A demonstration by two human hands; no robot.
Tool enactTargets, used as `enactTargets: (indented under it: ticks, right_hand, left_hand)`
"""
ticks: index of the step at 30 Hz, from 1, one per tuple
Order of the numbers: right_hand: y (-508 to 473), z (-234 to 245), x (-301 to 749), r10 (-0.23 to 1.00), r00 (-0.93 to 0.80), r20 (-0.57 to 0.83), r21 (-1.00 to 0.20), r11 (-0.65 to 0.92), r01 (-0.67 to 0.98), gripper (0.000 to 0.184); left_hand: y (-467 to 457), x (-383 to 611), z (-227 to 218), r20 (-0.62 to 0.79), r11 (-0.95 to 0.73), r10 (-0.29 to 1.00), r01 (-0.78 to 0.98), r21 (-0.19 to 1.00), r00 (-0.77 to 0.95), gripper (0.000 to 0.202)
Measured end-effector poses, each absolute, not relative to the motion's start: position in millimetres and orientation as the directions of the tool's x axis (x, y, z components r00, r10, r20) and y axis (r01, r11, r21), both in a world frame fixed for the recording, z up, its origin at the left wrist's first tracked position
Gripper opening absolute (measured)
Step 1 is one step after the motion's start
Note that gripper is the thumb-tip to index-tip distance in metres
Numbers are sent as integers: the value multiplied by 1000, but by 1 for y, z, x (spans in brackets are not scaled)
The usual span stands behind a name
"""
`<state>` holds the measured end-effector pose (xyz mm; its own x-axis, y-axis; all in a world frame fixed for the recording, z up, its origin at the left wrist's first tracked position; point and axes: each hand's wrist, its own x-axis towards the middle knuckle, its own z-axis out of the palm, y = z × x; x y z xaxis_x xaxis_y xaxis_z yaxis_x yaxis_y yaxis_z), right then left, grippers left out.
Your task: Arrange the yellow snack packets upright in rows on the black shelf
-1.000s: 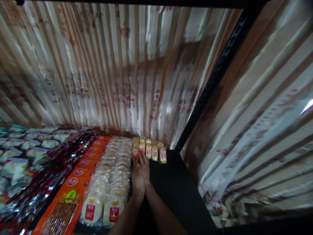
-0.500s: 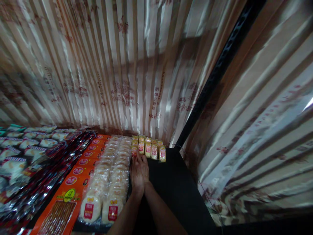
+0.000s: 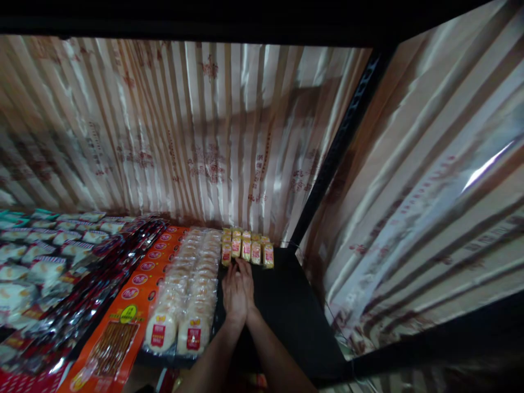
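My left hand (image 3: 233, 292) and my right hand (image 3: 247, 281) are side by side over the black shelf board (image 3: 282, 305), touching each other with fingers stretched forward. Just beyond the fingertips stand small yellow-wrapped snack packets (image 3: 245, 249) with red and white labels, lined up in rows against the back. Nothing shows in either hand, though the palms are hidden. Close by on the left lie two columns of clear-bagged round white crackers (image 3: 194, 334), overlapping toward the back.
Orange packs of brown sticks (image 3: 117, 344) run in a row left of the crackers. Farther left are dark shiny packs (image 3: 102, 275) and white snack bags (image 3: 47, 267). A black upright post (image 3: 327, 169) stands at the back right corner. Patterned sheeting (image 3: 229, 136) covers the back and side.
Both hands have drawn back a little from the leftmost yellow packet, which now shows in full. The view has shifted, bringing a dark bar into sight at the top.
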<state>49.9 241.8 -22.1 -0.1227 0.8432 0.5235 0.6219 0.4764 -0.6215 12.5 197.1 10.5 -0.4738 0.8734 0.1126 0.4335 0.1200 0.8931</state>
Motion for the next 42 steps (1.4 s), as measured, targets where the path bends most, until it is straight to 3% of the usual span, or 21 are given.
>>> enactTargets:
  ticks: [8,13,16,19,22,25,27,31,36,42]
  right_hand:
    - [121,-21,47,916,-169,365,-722,393,570,55]
    - [68,-16,89,946,-174,275,-786,325,525,41]
    - [29,-25,102,937,-239,256,-773,347,532,38]
    - [-1,-39,104,952,-288,105,-712,274,647,38]
    - [-9,-51,105,977,-197,-83,-544,121,830,40]
    - [-5,-63,107,972,-95,-214,-376,8,926,38]
    - [-1,-71,109,953,-81,-291,-357,-30,933,38]
    - [2,-87,112,942,-81,-326,-430,-72,900,40]
    - [6,-98,112,958,35,-284,-610,-209,765,27]
    - [9,-97,115,954,130,-270,-713,-289,639,25]
  left_hand:
    - [107,35,19,104,112,888,432,895,-448,43]
    - [19,33,8,163,7,931,461,887,-327,44]
    - [-26,21,-10,100,30,959,442,896,-267,42]
    - [-52,5,-30,-65,170,975,517,839,-214,41]
    - [-58,-10,-48,-192,285,959,677,679,-211,41]
    - [-53,-16,-62,-245,244,962,771,588,-118,42]
    - [-48,-15,-69,-284,211,958,792,573,-49,43]
    - [-40,-10,-81,-291,142,956,815,561,34,48]
    - [-35,-7,-82,-312,120,947,827,549,69,50]
    - [-35,-7,-71,-320,183,947,807,562,9,54]
